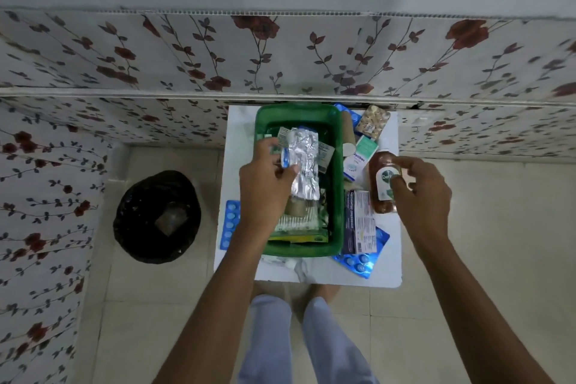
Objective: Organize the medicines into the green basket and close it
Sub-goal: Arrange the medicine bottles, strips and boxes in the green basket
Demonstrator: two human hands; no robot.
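A green basket (338, 146) stands open on a small white table (386, 265), with packets and a cotton-bud pack inside. My left hand (265, 181) hovers over the basket and grips silver blister strips (304, 165). To the basket's right, my right hand (420, 193) closes its fingers on a brown antiseptic bottle (381, 179) lying on the table. Beside the bottle lie a dark medicine box (358, 221), a white and teal box (358, 162), blue blister strips (361, 262) and a beige tablet strip (372, 120). No lid is visible.
Another blue blister strip (230, 223) hangs off the table's left edge. A black-lined bin (157, 217) stands on the tiled floor to the left. Floral-patterned panels (280, 56) rise right behind the table. My legs are under the table's near edge.
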